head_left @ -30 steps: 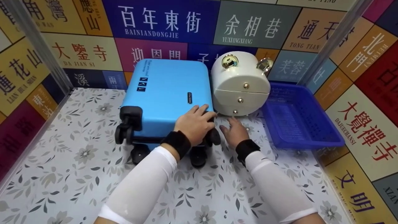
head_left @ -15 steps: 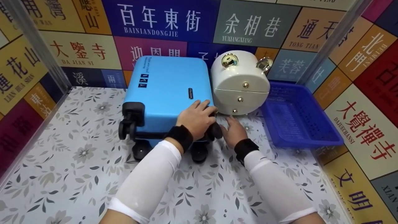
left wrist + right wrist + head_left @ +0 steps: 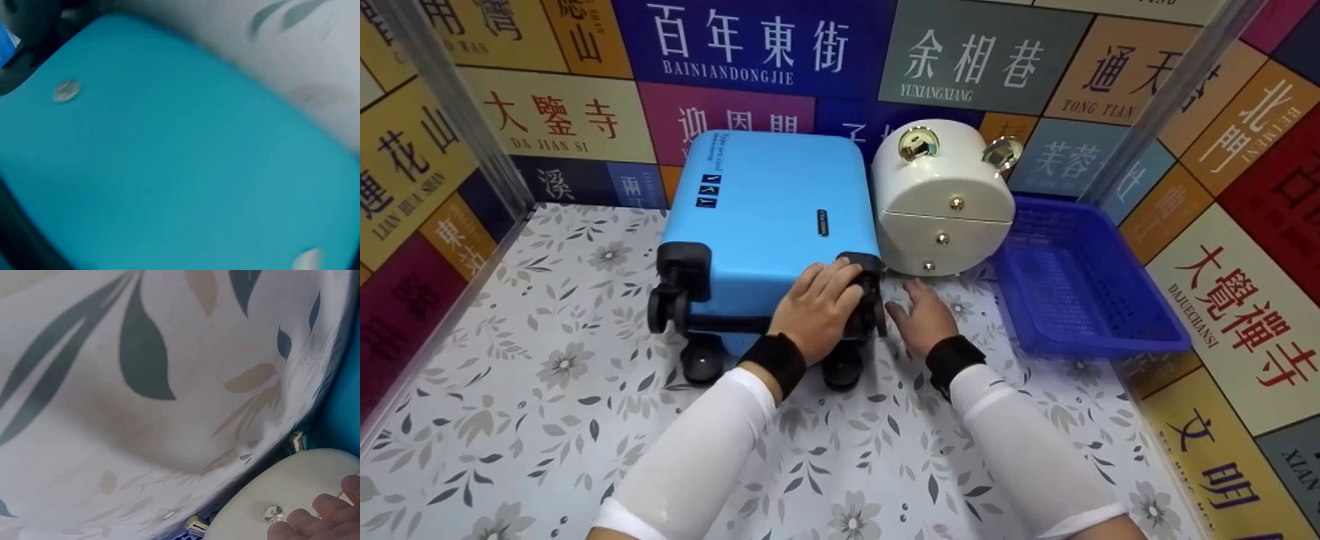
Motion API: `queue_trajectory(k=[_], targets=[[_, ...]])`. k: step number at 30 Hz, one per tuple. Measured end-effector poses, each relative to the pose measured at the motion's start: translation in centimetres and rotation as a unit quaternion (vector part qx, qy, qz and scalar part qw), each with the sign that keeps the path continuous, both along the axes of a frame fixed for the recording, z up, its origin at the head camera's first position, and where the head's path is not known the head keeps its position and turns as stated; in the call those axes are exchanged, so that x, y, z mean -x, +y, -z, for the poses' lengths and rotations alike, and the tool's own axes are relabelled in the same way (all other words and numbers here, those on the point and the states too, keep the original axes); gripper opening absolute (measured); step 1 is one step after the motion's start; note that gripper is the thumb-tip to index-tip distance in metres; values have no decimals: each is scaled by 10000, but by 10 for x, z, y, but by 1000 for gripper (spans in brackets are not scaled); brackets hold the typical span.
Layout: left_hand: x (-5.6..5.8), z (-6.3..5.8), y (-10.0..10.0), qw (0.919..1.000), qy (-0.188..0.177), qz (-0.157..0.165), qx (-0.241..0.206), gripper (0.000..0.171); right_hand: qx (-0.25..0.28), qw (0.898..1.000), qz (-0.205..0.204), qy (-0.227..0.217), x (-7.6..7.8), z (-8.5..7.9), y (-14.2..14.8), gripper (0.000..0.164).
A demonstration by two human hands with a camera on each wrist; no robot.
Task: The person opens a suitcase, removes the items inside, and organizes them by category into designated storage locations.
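Note:
A light-blue wheeled suitcase (image 3: 772, 202) lies on its side in the head view, its black wheels towards me. My left hand (image 3: 817, 311) rests on its near right corner, fingers extended over the black wheel mount (image 3: 861, 262). The left wrist view is filled by the suitcase's blue surface (image 3: 180, 152), with dark wheel parts (image 3: 34, 34) at upper left. My right hand (image 3: 924, 321) is beside the suitcase, fingers extended towards the base of a white rounded drawer box (image 3: 945, 187) with gold ears and knobs. Fingertips (image 3: 323, 517) appear before the box in the right wrist view; contact is unclear.
A blue plastic basket (image 3: 1110, 346) stands to the right of the white box. Flower-patterned white sheeting (image 3: 840, 457) covers the surface. Printed panels (image 3: 750, 45) with large characters rise at the back and both sides, close behind the suitcase and box.
The suitcase has shifted slightly away from me. My left hand has slid a little left and down, showing more of the corner wheel mount. My right hand has hardly moved.

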State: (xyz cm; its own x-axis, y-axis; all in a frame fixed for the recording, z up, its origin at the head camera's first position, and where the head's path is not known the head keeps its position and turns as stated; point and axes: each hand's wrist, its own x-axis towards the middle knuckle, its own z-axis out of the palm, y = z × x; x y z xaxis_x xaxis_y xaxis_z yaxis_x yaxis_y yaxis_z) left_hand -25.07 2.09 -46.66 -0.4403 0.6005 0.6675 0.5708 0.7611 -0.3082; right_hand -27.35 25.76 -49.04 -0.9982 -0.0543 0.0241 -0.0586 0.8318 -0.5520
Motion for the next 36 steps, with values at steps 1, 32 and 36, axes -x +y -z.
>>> queue_trajectory(k=[1, 32, 36], targets=[[0, 3, -3, 9999, 107, 38, -114, 18, 25, 10000, 6, -49, 0, 0, 0, 65], [-16, -22, -23, 9753, -1236, -425, 1780, 12, -31, 9999, -98, 116, -1, 1, -10, 62], [-16, -36, -25, 9580, -1624, -560, 2297, 37, 17, 10000, -62, 65, -2, 3, -10, 63]])
